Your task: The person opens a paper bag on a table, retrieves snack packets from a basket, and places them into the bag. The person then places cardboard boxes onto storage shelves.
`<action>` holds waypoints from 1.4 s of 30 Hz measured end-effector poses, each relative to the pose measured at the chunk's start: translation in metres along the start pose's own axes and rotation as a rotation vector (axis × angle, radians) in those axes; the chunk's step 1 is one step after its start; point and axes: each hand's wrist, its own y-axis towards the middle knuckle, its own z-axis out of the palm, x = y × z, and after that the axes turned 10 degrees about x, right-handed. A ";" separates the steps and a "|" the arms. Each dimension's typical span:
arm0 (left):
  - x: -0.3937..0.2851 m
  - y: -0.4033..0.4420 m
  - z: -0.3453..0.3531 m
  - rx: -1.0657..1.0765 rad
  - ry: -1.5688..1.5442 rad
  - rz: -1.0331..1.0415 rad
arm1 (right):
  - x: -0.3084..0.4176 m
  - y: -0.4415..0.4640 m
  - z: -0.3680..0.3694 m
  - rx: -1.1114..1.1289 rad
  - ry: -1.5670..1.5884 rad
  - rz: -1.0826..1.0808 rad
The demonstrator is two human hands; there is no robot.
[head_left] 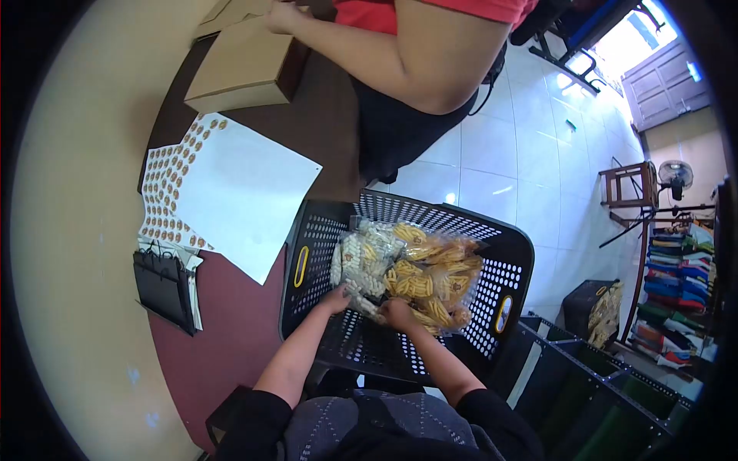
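Observation:
Inside a black perforated plastic basket lie several clear plastic bags of snacks. Pale, whitish snack bags fill the left side, and bags of yellow ridged snacks lie to the right, some with a small round label. My left hand is closed on one end of a pale snack bag at the near side of the pile. At the bag's other end is my right hand, its fingers curled and closed on it. Parts of my fingers are hidden by the plastic and the hand itself.
Left of the basket, a table bears sheets of round stickers, a black desk organizer and cardboard boxes. Another person in a red shirt sits beyond. A black metal rack stands right.

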 end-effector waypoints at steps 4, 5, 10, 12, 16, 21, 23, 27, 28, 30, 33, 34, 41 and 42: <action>-0.019 -0.024 -0.014 -0.128 -0.340 0.165 | 0.024 -0.013 -0.051 -0.136 0.486 -0.004; -0.060 -0.072 -0.031 -0.134 -0.680 0.183 | 0.033 -0.013 -0.066 -0.165 0.478 -0.060; -0.104 -0.159 -0.050 -0.392 -1.270 0.577 | 0.129 -0.019 -0.120 -0.255 0.773 -0.266; -0.102 -0.186 -0.054 -0.383 -1.175 0.779 | 0.175 -0.023 -0.131 -0.194 0.852 -0.316; -0.095 -0.275 -0.044 -0.506 -1.262 0.920 | 0.245 -0.046 -0.124 -0.120 0.803 -0.461; -0.056 -0.360 0.007 -0.902 -1.107 1.109 | 0.352 -0.095 -0.090 -0.031 0.775 -0.712; -0.032 -0.391 0.035 -0.996 -1.092 1.083 | 0.387 -0.109 -0.070 0.168 0.827 -0.784; -0.014 -0.470 0.082 -1.391 -1.032 1.028 | 0.443 -0.133 -0.011 0.291 0.518 -0.899; -0.002 -0.481 0.094 -1.507 -0.975 0.984 | 0.454 -0.140 0.008 0.345 0.502 -0.912; 0.023 -0.500 0.119 -1.611 -0.987 0.979 | 0.472 -0.155 0.044 0.420 0.574 -0.928; 0.052 -0.526 0.150 -1.753 -0.990 0.902 | 0.498 -0.177 0.082 0.510 0.518 -0.953; 0.060 -0.533 0.160 -1.786 -0.994 0.889 | 0.505 -0.185 0.094 0.542 0.507 -0.950; 0.112 -0.557 0.229 -1.983 -1.005 0.786 | 0.530 -0.219 0.166 0.798 0.406 -0.946; 0.119 -0.560 0.239 -1.991 -1.014 0.769 | 0.530 -0.223 0.178 0.815 0.407 -0.940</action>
